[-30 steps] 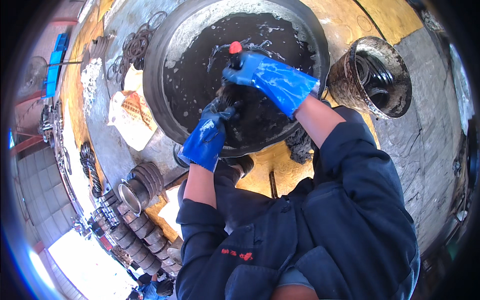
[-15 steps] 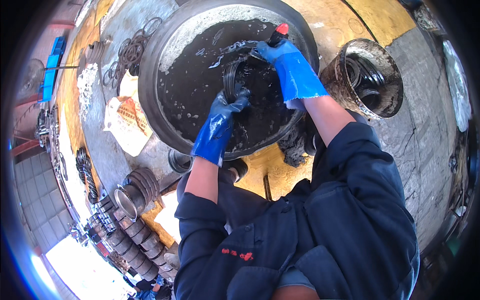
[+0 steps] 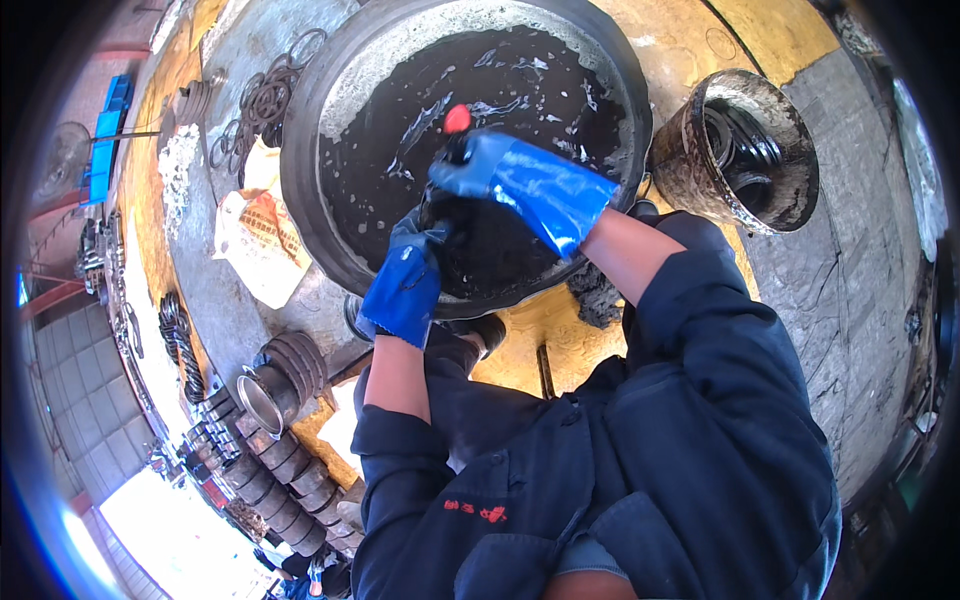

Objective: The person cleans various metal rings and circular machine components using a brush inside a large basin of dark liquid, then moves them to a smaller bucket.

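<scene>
Both of my hands wear blue rubber gloves and work over a wide round basin (image 3: 300, 190) of dark, oily-looking liquid. My right hand (image 3: 470, 168) is closed round a black-handled tool with a red end (image 3: 457, 119); its working end is hidden. Just below it, nearer to me, my left hand (image 3: 412, 240) is closed on a stack of thin dark metal rings (image 3: 435, 212). Only a dark bit of the rings shows now, since the right hand covers most of them. The two hands almost touch.
Right of the basin, a grimy bucket (image 3: 700, 180) holds several dark rings (image 3: 755, 140). Loose rings (image 3: 265, 100) and a printed sack (image 3: 260, 240) lie to its left. Nearer, at lower left, are ribbed cylindrical parts (image 3: 295, 365) and rows of rusty metal cylinders (image 3: 285, 470).
My right hand has swung left and nearer with the red-ended tool, from the basin's far right to the rings. My left hand has shifted left and slightly nearer, keeping the rings.
</scene>
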Tool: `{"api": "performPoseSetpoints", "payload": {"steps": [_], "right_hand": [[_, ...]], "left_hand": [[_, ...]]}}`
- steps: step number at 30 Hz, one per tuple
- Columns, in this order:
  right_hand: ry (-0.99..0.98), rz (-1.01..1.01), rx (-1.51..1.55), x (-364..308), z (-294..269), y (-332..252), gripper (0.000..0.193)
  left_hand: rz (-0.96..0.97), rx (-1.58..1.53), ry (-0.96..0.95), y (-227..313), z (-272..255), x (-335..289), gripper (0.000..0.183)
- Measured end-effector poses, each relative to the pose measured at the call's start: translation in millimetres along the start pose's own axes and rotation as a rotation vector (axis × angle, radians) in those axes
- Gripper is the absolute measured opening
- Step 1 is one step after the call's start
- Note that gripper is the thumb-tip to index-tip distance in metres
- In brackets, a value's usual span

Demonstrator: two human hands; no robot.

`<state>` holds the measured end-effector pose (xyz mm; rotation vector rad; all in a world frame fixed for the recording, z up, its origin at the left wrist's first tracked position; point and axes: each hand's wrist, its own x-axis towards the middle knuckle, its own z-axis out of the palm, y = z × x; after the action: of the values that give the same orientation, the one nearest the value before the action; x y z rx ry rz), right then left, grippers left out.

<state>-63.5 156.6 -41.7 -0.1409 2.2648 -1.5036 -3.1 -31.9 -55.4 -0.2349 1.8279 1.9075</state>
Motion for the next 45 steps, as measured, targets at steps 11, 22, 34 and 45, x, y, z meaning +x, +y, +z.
{"api": "performPoseSetpoints", "payload": {"steps": [11, 22, 34, 45], "right_hand": [[-0.069, 0.019, 0.101, 3.9, -3.5, -12.1, 0.039], [0.277, 0.363, -0.261, 24.0, -24.8, 50.9, 0.046], [0.632, 0.252, 0.094, 14.6, -84.3, 36.4, 0.04], [-0.109, -0.036, 0.255, 9.3, -15.0, 5.0, 0.048]], "left_hand": [[0.486, 1.277, 0.011, -19.3, -32.8, -2.1, 0.026], [-0.203, -0.053, -0.092, 10.2, 16.4, 13.8, 0.026], [0.117, 0.032, -0.103, -31.7, 33.2, 56.5, 0.029], [0.492, 1.038, -0.068, -6.4, -18.1, -3.2, 0.029]]}}
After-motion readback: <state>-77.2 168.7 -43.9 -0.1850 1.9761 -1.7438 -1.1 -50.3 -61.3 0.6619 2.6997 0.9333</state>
